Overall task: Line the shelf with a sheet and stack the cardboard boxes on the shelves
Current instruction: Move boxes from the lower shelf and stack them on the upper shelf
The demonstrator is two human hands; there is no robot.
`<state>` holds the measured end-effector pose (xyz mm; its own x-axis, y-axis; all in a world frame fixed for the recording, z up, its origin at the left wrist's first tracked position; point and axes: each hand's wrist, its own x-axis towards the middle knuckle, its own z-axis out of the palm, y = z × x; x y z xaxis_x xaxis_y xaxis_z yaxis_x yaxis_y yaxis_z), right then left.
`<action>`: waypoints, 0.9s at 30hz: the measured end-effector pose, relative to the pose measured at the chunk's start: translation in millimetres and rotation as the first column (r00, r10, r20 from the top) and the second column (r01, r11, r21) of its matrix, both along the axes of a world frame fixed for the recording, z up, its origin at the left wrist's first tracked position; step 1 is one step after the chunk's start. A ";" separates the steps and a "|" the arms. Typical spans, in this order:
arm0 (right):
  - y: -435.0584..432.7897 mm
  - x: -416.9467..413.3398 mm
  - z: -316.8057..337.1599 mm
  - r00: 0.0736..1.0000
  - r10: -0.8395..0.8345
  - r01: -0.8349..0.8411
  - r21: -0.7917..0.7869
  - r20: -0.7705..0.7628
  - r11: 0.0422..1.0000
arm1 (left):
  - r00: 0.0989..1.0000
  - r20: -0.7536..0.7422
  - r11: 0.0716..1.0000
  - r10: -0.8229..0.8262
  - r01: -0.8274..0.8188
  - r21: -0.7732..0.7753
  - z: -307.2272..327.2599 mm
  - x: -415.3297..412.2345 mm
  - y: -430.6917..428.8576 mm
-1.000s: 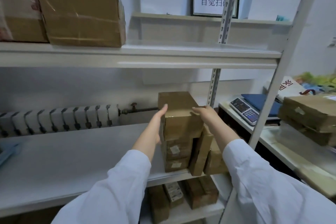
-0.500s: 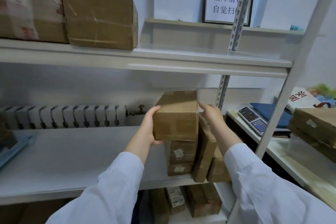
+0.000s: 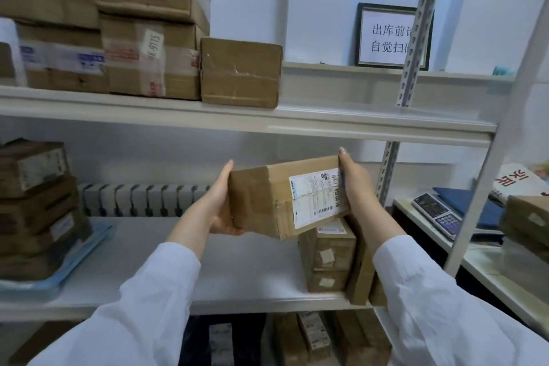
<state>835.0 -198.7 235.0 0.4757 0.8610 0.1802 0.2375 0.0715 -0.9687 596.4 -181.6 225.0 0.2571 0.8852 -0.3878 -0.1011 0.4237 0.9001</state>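
Far left of the frame, a stack of brown boxes (image 3: 35,208) sits on a blue sheet (image 3: 74,258) lying on the middle shelf (image 3: 237,270). Upper left, large taped cartons (image 3: 118,24) crowd the upper shelf (image 3: 297,119), with a smaller taped box (image 3: 240,71) touching their right side. Behind the middle shelf, a white radiator (image 3: 142,200) runs along the wall.

Centre frame, the left hand (image 3: 221,205) presses flat on the left end of a cardboard box with a shipping label (image 3: 285,196), thumb under its bottom edge. The box is in the air, tilted, above the middle shelf and below the upper one. The right hand (image 3: 353,178) clamps the right end, fingers up. Each grip is closed on this box.

Just below it at lower centre right, small labelled boxes (image 3: 329,255) stand stacked on the middle shelf, with another box leaning beside them. More boxes on the bottom shelf (image 3: 300,339).

Upper right, a framed sign (image 3: 386,36) leans on a ledge behind the shelf upright. Far right, a scale with keypad (image 3: 439,214) lies on a table (image 3: 475,264).
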 end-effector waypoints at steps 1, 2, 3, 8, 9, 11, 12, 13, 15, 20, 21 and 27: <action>-4.5 -7.9 5.3 0.999 -0.008 0.007 0.017 0.031 1.000 | 1.000 -0.008 1.000 -0.015 0.015 0.023 5.4 -9.2 -4.7; -7.3 -12.1 8.3 0.998 -0.018 0.016 0.029 0.057 0.999 | 0.999 -0.013 0.998 -0.035 0.035 0.044 7.9 -15.5 -6.6; -9.4 -17.3 12.5 0.996 -0.030 0.026 0.048 0.089 0.999 | 0.998 -0.019 0.996 -0.054 0.055 0.070 12.7 -24.2 -8.9; -24.0 -43.8 38.5 0.975 -0.105 0.073 0.164 0.195 0.984 | 0.994 -0.020 0.979 -0.111 0.113 0.168 39.5 -55.8 -26.8; -27.5 -49.2 44.1 0.972 -0.122 0.085 0.182 0.203 0.980 | 0.994 -0.029 0.976 -0.110 0.113 0.187 45.2 -60.3 -30.2; -34.5 -57.8 53.6 0.965 -0.150 0.105 0.209 0.214 0.972 | 0.994 -0.050 0.971 -0.100 0.108 0.214 55.0 -68.3 -35.3; -37.5 -61.0 58.0 0.965 -0.155 0.107 0.223 0.213 0.969 | 0.994 -0.051 0.969 -0.097 0.106 0.223 59.3 -71.2 -37.2; -40.2 -64.0 63.4 0.964 -0.160 0.107 0.240 0.212 0.965 | 0.995 -0.050 0.967 -0.090 0.099 0.233 64.2 -74.1 -39.7; -43.9 -68.1 74.0 0.963 -0.166 0.107 0.268 0.211 0.958 | 0.996 -0.036 0.960 -0.078 0.085 0.265 74.0 -78.8 -45.5; -52.8 -73.4 102.0 0.967 -0.159 0.084 0.337 0.201 0.938 | 0.996 0.014 0.942 -0.092 0.082 0.324 98.4 -84.6 -57.1; -55.3 -74.0 108.8 0.965 -0.173 0.092 0.364 0.197 0.927 | 0.996 0.024 0.937 -0.090 0.077 0.341 103.8 -84.6 -59.4; -79.0 -86.7 153.7 0.972 -0.209 0.198 0.839 -0.103 0.508 | 0.995 0.091 0.883 -0.050 0.001 0.470 151.8 -83.4 -65.4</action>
